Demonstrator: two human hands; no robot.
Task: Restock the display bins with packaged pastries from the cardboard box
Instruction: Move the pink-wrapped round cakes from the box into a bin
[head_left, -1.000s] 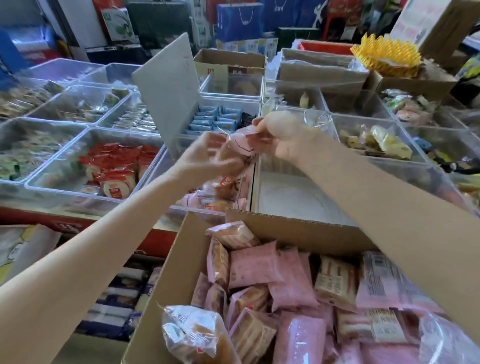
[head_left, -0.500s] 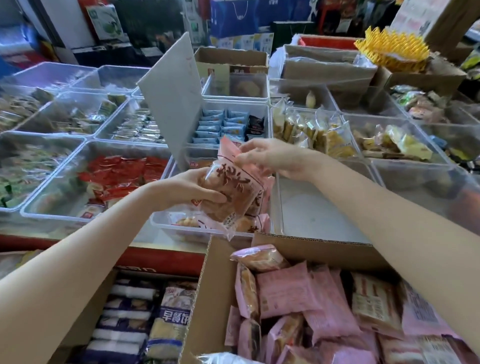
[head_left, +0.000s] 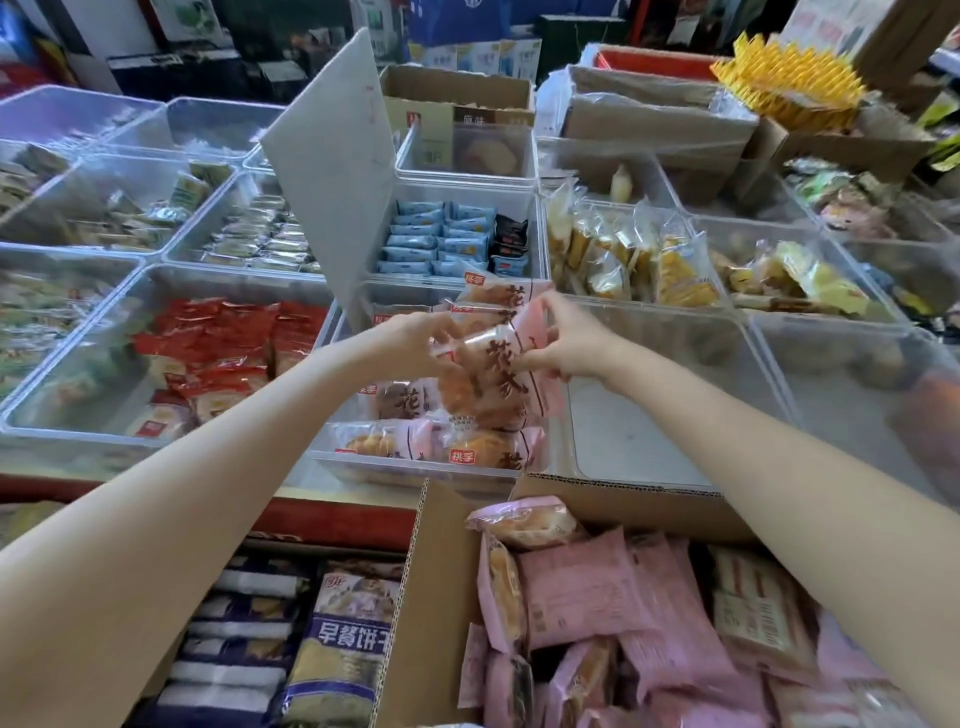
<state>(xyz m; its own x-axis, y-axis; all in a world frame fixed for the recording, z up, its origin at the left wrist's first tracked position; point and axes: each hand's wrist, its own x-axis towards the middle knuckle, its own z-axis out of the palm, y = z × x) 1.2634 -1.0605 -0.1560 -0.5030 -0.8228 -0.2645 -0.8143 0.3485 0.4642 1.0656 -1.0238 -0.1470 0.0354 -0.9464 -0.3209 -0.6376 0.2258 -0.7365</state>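
Both hands hold one pink-and-clear pastry packet (head_left: 493, 374) above a clear display bin (head_left: 415, 467) that has several like packets in it. My left hand (head_left: 415, 338) grips the packet's left end. My right hand (head_left: 566, 343) pinches its right, pink edge. Below, at the near edge, an open cardboard box (head_left: 441, 571) is full of pink pastry packets (head_left: 587, 587).
A clear bin (head_left: 649, 441) right of the pastry bin shows a bare bottom. A bin of red packets (head_left: 218, 353) lies to the left. A grey board (head_left: 337, 171) stands tilted behind my hands. Blue packets (head_left: 436, 239) and yellow ones (head_left: 634, 254) fill bins farther back.
Both hands have carried the packet down and closer to the bin's contents; my right hand has shifted from the packet's top to its right edge. The camera has tilted a little.
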